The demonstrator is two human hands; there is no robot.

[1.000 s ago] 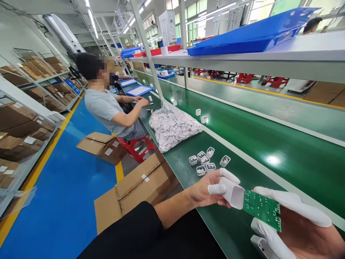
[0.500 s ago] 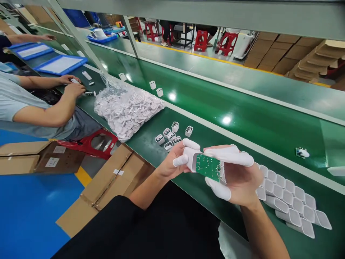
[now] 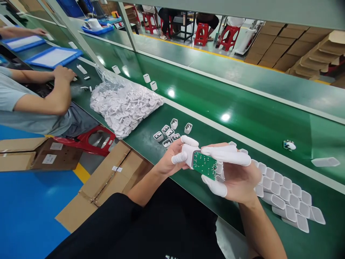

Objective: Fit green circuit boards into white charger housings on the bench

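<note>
White finger cots cover the fingertips of both my hands. My left hand is closed around a small white plastic housing, its open end turned to the right. A green circuit board sits partly inside that opening, with solder points on the side facing me. My right hand grips the board's outer end between thumb and fingers. Several filled housings stand beyond my left hand. Rows of hollow white housings lie to the right of my right hand.
A clear bag of small white parts rests on the green bench at left, near a seated co-worker's arm. Behind the bench strip, a green conveyor belt carries another board and a white housing. Cardboard boxes stand below.
The board appears slightly deeper in the housing, though the difference is small. The loose board and white housing on the belt have shifted left. The co-worker's hands have moved.
</note>
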